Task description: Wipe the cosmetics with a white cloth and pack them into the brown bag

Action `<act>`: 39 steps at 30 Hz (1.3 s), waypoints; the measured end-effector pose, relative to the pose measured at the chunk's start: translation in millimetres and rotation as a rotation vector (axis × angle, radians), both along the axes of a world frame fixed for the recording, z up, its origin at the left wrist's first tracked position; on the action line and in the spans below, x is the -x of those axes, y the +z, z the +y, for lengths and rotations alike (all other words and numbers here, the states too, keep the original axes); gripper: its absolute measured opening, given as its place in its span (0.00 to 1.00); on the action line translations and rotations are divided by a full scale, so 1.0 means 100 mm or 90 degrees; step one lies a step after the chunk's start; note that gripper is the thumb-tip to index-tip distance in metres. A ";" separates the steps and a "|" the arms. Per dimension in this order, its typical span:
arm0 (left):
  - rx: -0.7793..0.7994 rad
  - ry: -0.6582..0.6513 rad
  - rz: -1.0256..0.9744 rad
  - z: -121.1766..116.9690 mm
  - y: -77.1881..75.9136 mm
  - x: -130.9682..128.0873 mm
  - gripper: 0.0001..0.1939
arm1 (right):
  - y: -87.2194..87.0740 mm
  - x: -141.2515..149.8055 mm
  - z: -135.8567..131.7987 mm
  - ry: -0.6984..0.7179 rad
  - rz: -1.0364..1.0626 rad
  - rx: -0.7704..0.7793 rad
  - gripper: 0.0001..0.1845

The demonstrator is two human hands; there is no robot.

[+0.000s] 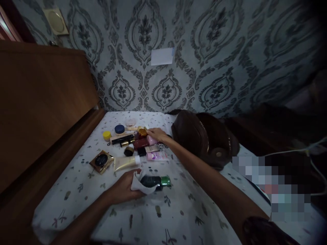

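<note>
Left hand (129, 187): fingers curled in a grip, forearm angled inward; right hand (158, 134): extended farther forward, fingertips together, forearm diagonal.

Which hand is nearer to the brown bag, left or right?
The right hand, just left of the brown bag, at the amber jar. The left hand is farther left and closer to the camera, holding the green-capped bottle with a white cloth.

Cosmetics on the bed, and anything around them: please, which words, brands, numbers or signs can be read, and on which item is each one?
No text can be read.
Pink-capped tube: printed marks, too small and blurred.
Green-capped bottle, black disc on the gold packet: nothing legible.
White card on the wall: no writing visible.
</note>
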State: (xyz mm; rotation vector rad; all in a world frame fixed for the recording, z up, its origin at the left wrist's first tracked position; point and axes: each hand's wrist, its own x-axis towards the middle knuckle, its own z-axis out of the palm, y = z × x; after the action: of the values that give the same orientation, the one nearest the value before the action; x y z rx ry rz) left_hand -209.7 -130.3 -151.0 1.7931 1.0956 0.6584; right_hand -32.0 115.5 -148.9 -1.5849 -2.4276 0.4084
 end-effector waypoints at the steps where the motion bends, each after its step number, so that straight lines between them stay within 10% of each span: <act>1: 0.001 0.003 0.002 0.00 0.01 -0.01 0.19 | 0.02 0.03 0.00 0.018 -0.002 0.002 0.21; 11: -0.026 -0.017 -0.010 0.02 0.04 -0.02 0.14 | 0.24 0.23 -0.28 0.099 0.024 -0.090 0.23; 18: -0.050 -0.018 0.032 0.02 0.06 -0.02 0.13 | 0.34 0.61 -0.44 0.384 0.021 -0.052 0.19; 39: -0.068 -0.036 0.027 0.03 -0.05 0.04 0.16 | 0.16 0.99 -0.51 0.397 0.040 -0.010 0.18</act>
State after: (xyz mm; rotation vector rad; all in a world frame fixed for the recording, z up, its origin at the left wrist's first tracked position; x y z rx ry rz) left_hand -214.1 -127.5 -155.9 1.9309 1.0508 0.6574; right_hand -131.5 64.1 -132.4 -0.7558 -2.8192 0.5208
